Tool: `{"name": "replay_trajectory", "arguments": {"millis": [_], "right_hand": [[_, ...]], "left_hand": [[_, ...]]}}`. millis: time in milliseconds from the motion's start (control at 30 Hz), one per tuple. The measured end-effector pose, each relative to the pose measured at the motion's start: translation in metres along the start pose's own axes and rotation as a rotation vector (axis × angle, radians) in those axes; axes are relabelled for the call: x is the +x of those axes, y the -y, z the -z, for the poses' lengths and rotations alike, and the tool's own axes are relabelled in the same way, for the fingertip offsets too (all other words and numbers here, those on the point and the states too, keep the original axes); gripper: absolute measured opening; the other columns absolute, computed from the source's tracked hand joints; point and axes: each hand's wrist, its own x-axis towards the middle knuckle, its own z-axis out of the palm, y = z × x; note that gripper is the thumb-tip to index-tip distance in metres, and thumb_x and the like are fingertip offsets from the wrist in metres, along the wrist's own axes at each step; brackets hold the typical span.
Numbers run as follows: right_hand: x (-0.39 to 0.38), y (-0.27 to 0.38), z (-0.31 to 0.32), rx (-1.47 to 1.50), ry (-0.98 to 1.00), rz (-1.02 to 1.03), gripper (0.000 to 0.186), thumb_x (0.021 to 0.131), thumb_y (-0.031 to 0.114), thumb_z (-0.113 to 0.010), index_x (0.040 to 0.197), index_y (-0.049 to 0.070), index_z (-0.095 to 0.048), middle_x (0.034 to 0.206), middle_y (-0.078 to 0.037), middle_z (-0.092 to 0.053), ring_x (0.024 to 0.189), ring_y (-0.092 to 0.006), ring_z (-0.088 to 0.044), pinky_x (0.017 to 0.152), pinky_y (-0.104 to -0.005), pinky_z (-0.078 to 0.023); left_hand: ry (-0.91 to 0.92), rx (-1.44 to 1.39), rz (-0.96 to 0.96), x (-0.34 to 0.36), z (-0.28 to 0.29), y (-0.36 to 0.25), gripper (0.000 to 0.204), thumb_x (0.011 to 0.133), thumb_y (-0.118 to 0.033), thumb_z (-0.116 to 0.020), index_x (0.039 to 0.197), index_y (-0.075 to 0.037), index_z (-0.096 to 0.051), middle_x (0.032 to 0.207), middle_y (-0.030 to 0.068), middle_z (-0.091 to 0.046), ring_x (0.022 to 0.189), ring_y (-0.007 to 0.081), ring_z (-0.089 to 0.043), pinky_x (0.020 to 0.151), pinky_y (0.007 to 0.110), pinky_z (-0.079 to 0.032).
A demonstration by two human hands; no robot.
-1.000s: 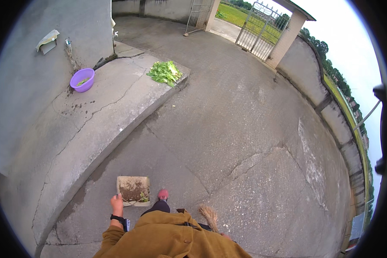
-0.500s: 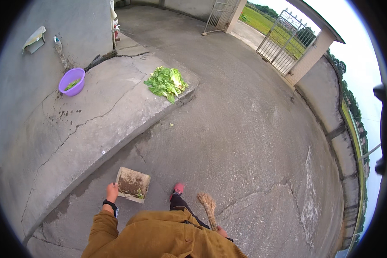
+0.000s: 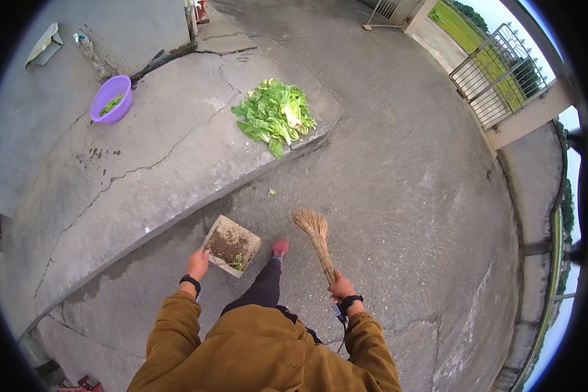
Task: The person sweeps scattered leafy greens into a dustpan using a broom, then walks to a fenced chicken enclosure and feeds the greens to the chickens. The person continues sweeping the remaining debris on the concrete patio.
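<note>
Broom (image 3: pixel 319 243) has come further out in front of the body since half a second ago, and the right hand (image 3: pixel 341 286) that was mostly tucked behind the jacket is fully in my view now, fingers wrapped around its handle. Bristles point away from me, over the concrete ground (image 3: pixel 398 215). Left hand (image 3: pixel 198 263) has pushed forward too, closed around the thin handle of the dustpan (image 3: pixel 249 236), which now sits more skewed, with dark dirt (image 3: pixel 227 242) and a few green bits (image 3: pixel 238 261) inside. It's near the pink shoe (image 3: pixel 280 247). Further up I've got a small leaf scrap (image 3: pixel 272 191) on the ground, plus leafy greens (image 3: pixel 274 116) and a purple basin (image 3: pixel 115 87) on the raised ledge (image 3: pixel 183 173).
</note>
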Motion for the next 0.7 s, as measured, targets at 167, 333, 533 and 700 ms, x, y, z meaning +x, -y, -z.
{"name": "replay_trajectory", "arguments": {"millis": [167, 333, 533, 700], "right_hand": [[0.127, 0.07, 0.046, 0.035, 0.044, 0.046, 0.079, 0.073, 0.011, -0.068, 0.146, 0.012, -0.037, 0.089, -0.023, -0.07, 0.073, -0.0346, -0.071, 0.065, -0.0423, -0.057], [0.22, 0.116, 0.061, -0.099, 0.025, 0.086, 0.08, 0.074, 0.012, -0.066, 0.148, 0.013, -0.034, 0.094, -0.025, -0.069, 0.084, -0.039, -0.069, 0.076, -0.0462, -0.055], [0.271, 0.145, 0.048, -0.29, 0.062, 0.14, 0.075, 0.078, 0.012, -0.058, 0.149, 0.014, -0.032, 0.097, -0.026, -0.068, 0.093, -0.0427, -0.066, 0.082, -0.05, -0.053], [0.239, 0.105, 0.117, -0.54, 0.315, 0.296, 0.073, 0.078, 0.008, -0.057, 0.147, 0.019, -0.035, 0.1, -0.027, -0.067, 0.095, -0.0441, -0.065, 0.082, -0.0509, -0.052]], "left_hand": [[0.037, -0.007, 0.028, 0.073, -0.056, -0.053, 0.029, 0.096, -0.028, -0.055, 0.091, 0.0, -0.06, 0.086, 0.0265, -0.064, 0.084, 0.0481, -0.059, 0.071, 0.053, -0.046], [0.086, -0.04, 0.068, 0.121, -0.079, -0.104, 0.027, 0.097, -0.025, -0.055, 0.089, 0.001, -0.058, 0.085, 0.026, -0.063, 0.082, 0.0486, -0.058, 0.069, 0.053, -0.046], [0.093, -0.023, 0.055, 0.157, -0.102, -0.13, 0.026, 0.096, -0.024, -0.056, 0.088, 0.001, -0.058, 0.082, 0.0264, -0.063, 0.081, 0.0489, -0.058, 0.068, 0.053, -0.046], [0.116, -0.002, 0.104, 0.166, -0.116, -0.141, 0.026, 0.096, -0.024, -0.057, 0.087, 0.0, -0.06, 0.082, 0.027, -0.063, 0.081, 0.0486, -0.058, 0.067, 0.053, -0.046]]}}
